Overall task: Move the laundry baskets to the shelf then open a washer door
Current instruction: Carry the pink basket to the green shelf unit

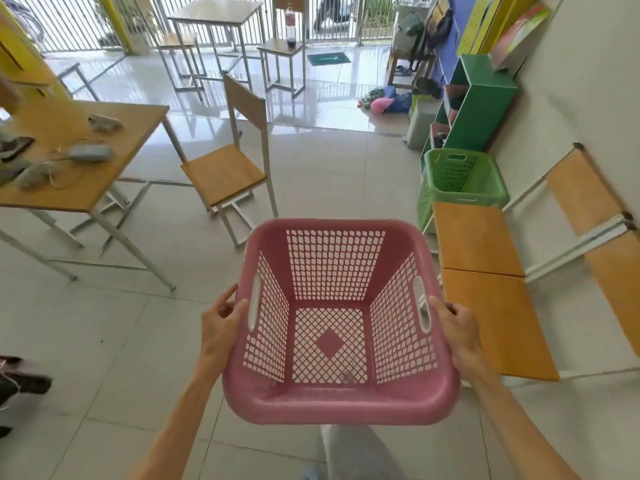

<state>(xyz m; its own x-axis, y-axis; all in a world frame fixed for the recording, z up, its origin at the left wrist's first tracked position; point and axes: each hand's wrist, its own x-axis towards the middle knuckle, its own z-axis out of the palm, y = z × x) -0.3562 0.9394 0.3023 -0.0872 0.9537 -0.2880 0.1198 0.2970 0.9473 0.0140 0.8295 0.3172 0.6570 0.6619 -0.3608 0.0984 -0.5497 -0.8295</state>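
Note:
An empty pink laundry basket (341,403) hangs in the air in front of me, above the tiled floor. My left hand (220,323) grips its left rim by the handle slot, and my right hand (457,329) grips the right rim. A green laundry basket (457,188) rests further ahead on the right, at the far end of a row of wooden seats. Behind it a green shelf unit (485,109) stands against the right wall. No washer is in view.
Wooden seats (485,258) line the right wall beside me. A wooden chair (228,171) stands ahead on the left, next to a table (104,188) with cables and small devices. More tables, a bottle and coloured bags lie further back.

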